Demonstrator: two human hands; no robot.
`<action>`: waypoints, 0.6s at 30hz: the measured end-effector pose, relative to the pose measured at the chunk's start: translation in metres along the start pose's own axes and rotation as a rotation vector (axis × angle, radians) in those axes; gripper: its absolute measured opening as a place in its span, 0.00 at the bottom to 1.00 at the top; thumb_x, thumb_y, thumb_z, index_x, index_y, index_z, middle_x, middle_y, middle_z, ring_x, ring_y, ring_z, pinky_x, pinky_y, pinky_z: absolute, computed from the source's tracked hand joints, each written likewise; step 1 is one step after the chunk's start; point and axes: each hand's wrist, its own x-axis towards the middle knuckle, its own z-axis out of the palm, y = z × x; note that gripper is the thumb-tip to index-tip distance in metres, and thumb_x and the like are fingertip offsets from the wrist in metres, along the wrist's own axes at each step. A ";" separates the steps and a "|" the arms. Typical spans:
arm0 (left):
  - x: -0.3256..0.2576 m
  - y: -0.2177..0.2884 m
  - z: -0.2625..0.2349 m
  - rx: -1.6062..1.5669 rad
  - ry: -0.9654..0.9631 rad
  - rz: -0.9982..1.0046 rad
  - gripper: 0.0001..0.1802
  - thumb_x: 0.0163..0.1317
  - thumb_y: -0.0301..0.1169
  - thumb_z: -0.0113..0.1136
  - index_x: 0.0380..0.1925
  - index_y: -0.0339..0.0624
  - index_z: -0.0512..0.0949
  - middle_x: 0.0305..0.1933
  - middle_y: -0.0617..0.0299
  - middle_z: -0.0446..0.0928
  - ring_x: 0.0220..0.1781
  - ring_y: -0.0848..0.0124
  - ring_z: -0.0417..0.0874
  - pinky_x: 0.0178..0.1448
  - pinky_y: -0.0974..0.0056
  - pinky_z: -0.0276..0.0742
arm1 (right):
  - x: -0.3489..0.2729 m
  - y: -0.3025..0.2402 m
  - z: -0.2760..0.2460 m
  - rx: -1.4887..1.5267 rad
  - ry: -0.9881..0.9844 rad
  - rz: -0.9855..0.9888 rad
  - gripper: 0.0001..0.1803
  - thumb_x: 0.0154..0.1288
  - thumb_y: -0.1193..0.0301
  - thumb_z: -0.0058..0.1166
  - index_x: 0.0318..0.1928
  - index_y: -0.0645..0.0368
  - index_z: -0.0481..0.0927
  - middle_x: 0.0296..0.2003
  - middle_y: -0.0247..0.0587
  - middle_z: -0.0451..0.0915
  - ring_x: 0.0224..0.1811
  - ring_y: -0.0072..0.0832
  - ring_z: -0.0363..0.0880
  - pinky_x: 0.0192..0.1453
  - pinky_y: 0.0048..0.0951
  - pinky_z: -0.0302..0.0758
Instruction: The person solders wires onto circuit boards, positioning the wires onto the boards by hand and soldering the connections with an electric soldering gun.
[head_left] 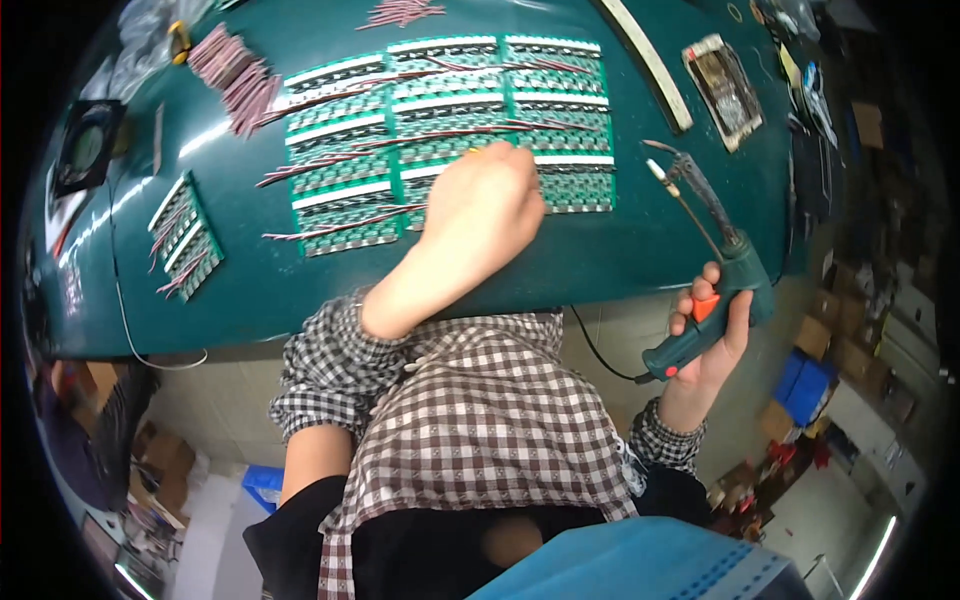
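My right hand (715, 335) is wrapped round the green handle of a soldering gun (742, 268) with an orange trigger. Its metal tip and feed tube stick up over the right part of the bench, to the right of the boards. Several green circuit boards (345, 243) lie in a block of rows and columns, with red and black wires (330, 160) laid across them. Over the lower middle of this block, my left hand (487, 200) is closed, its fingertips pointing away from me. Whatever they pinch is hidden behind the hand.
Bundled pinkish wires (235, 78) lie at the far left of the green bench (300, 305). A smaller board (187, 238) with wires rests at the left. Toward the right are a long pale strip (650, 65) and a worn tray (722, 92). A black cable hangs from the soldering gun.
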 end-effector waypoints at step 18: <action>-0.001 0.043 -0.005 -1.468 -0.155 -0.602 0.11 0.62 0.31 0.59 0.41 0.37 0.78 0.35 0.64 0.78 0.28 0.84 0.69 0.33 0.77 0.66 | -0.013 0.022 0.001 -0.302 0.054 -0.114 0.28 0.67 0.54 0.47 0.51 0.68 0.63 0.34 0.42 0.73 0.33 0.32 0.75 0.25 0.26 0.78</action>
